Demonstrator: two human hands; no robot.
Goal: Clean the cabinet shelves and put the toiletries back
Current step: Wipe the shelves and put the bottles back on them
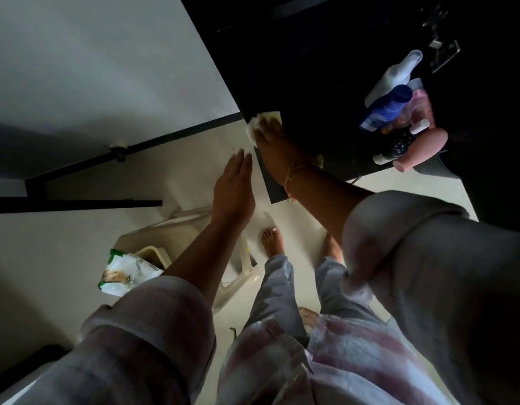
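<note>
A dark cabinet shelf (326,133) runs across the upper right. My right hand (275,141) presses a pale wipe (260,122) flat against the shelf's front left corner. My left hand (234,185) hangs just left of the shelf edge, fingers straight and close together, holding nothing. Several toiletries stand bunched on the right part of the shelf: a white spray bottle (397,73), a blue bottle (387,108), a pink packet (419,108) and a pink bottle (421,152) lying on its side.
A pack of wipes (127,271) lies on a beige plastic stool (194,229) below my left arm. My bare feet (272,239) stand on the pale floor. A white wall with a black frame (165,138) fills the left side.
</note>
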